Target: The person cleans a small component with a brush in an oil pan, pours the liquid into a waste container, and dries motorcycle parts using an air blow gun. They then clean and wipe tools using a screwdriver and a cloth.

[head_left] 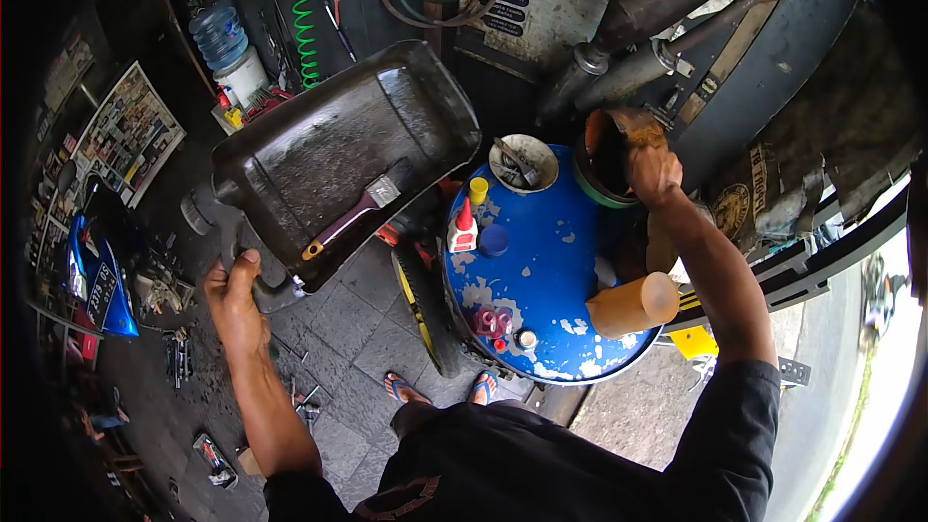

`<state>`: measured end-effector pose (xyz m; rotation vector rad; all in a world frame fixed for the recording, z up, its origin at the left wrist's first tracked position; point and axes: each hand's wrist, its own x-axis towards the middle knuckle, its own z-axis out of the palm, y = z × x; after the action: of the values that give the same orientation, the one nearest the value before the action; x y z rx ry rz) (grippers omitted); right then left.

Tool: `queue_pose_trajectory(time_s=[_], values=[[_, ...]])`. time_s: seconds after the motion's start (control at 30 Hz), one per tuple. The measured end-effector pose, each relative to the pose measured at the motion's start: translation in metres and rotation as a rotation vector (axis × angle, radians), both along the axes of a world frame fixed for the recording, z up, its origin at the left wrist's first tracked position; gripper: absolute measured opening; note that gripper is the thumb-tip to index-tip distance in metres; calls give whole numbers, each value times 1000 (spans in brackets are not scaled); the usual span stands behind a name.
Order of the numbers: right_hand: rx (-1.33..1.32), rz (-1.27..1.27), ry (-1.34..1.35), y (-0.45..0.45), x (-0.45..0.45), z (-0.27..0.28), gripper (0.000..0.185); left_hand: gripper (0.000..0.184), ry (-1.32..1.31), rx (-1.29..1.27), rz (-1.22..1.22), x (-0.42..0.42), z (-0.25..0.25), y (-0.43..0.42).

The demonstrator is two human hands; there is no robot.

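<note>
From afar, I see daylight [899,358] brighten the road [822,338], grey tiles [350,329] line the floor [338,449], a poster [551,14] on a dark wall [802,48].

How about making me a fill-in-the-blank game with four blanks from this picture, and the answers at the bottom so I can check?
1. The brush lies in an open container whose colour is ____.
2. The hand gripping that container is the person's ____ one.
3. The big drum with flaking paint on its top is coloured ____.
4. The white bottle standing on the drum has a tip coloured ____.

Missing words: black; left; blue; red.
</note>
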<state>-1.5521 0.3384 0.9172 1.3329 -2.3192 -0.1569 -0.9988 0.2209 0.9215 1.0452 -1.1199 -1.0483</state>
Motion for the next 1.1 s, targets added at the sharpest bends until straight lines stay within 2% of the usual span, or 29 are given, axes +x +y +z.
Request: queue_pose_trajectory(time_s=[0.1, 0.13, 0.23, 0.33, 0.37, 0.4, 0.43, 0.5, 0.53, 0.6, 0.63, 0.7, 0.8, 0.83, 0.9, 0.93, 1.0, 1.1], values=[[124, 32, -34, 6, 0, -10, 36, 16, 6, -2, -70, -6, 1, 1], [151, 27, -24, 8, -2, -12, 41, 10, 12, 11, -107, -7, 4, 3], [222, 6, -17, 12, -5, -14, 50, 9, 51, 25, -143, -14, 3, 4], [138, -59, -4, 15, 10, 3, 57, 10, 44, -27, -158, -20, 1, 8], [135, -148, -113, 11, 15, 14, 59, 9, 70, -50, -164, -23, 2, 9], [32, -143, -103, 12, 37, 34, 59, 9, 45, -41, -185, -20, -1, 8], [-13, -154, -113, 10, 45, 47, 55, 8, 22, -30, -206, -16, -2, 8], [-264, -15, -262, 8, 82, 80, 41, 9, 36, -39, -185, -22, 5, 13], [-261, 5, -267, 6, 101, 96, 41, 9, 47, -47, -206, -25, 8, 15], [-362, 328, -544, 5, 137, 118, 25, 9, 28, -53, -220, -24, 9, 18], [-365, 330, -551, 2, 152, 123, 25, 10, 13, -62, -253, -23, 9, 18], [-233, 475, -658, -9, 180, 128, 16, 9, -16, -76, -264, -23, 12, 23], [-82, 625, -619, -30, 211, 121, 12, 11, -37, -75, -230, -31, 23, 38], [65, 496, -492, -36, 222, 120, 15, 11, -38, -79, -222, -29, 22, 39], [175, 493, -380, -53, 228, 103, 21, 6, -36, -84, -268, -24, 17, 40], [179, 497, -380, -61, 230, 96, 21, 6, -35, -82, -264, -22, 16, 43], [400, 497, -337, -78, 233, 85, 26, 7, -39, -73, -258, -20, 15, 46], [516, 619, -471, -100, 227, 63, 35, 10, -62, -95, -237, -15, 9, 49]])
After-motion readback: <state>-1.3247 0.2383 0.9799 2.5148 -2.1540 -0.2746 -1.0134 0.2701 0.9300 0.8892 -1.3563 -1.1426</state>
